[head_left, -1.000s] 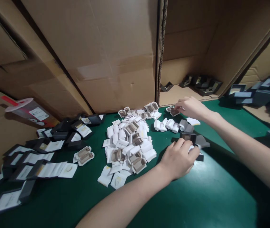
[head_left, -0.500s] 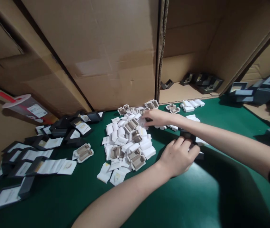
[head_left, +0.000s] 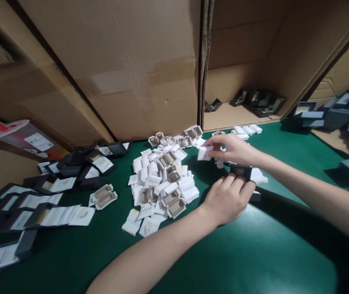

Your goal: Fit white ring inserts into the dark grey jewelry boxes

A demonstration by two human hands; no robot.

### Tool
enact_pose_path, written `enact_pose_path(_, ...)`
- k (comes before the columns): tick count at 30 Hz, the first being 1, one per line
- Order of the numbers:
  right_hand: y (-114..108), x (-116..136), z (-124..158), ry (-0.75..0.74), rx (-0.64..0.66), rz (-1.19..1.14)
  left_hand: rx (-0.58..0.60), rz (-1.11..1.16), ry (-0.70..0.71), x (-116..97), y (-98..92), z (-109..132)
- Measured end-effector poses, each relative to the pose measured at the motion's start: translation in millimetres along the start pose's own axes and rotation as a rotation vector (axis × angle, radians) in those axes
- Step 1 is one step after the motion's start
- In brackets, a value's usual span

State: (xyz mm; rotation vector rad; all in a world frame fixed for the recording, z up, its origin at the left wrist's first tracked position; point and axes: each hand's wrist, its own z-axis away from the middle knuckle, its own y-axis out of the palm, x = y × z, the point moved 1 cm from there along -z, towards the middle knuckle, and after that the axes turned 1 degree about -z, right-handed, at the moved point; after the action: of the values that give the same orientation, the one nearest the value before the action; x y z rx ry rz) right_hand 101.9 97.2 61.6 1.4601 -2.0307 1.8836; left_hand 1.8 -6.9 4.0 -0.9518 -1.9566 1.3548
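Note:
My left hand is closed around a small black box, whose dark upper edge shows above the fingers; most of it is hidden by the hand. Just behind it, my right hand pinches a small white folded card between thumb and fingers, held off the table. To the left of both hands lies a heap of white folded cards, with several white box inserts with grey-brown insides mixed in. Another white piece lies just right of the black box.
Open black boxes with white cards cover the left of the green table. A lidded cup with a red straw leans there. Cardboard walls stand behind. More dark boxes are piled at the right.
My right hand has drawn back from the heap to the right, with a white folded card now in its fingers. My left hand stays on the black box. The view has shifted slightly.

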Motion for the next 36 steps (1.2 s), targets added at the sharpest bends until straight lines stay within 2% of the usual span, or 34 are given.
enact_pose_path(3, -8.4, -8.4, 19.4, 0.045, -0.030, 0.001, 0.005, 0.019, 0.010, 0.5, 0.0, -0.9)
enact_pose_path(7, -8.8, -15.8, 35.3, 0.132, -0.080, -0.030, 0.013, 0.028, 0.016, 1.0, -0.1, -2.1)
enact_pose_path(12, -9.0, -17.1, 42.4, 0.196, -0.170, -0.233, 0.009, 0.036, 0.019, 1.9, 0.2, -2.4)
enact_pose_path(18, -12.3, -19.4, 44.1, 0.230, -0.044, -0.584, 0.023, 0.048, 0.016, 2.9, 0.9, -2.9)
enact_pose_path(23, -17.3, -17.2, 43.8, 0.271, 0.067, -0.769, 0.009, 0.057, 0.009, 3.1, 1.1, -3.5)
enact_pose_path(32, -28.6, -14.7, 47.0, 0.327, -0.055, -0.674, -0.028, 0.089, -0.002, 3.2, 2.1, -3.8)
enact_pose_path(36, -28.0, -17.1, 49.5, 0.317, -0.046, -0.707, -0.026, 0.088, 0.002, 2.9, 2.4, -3.8)
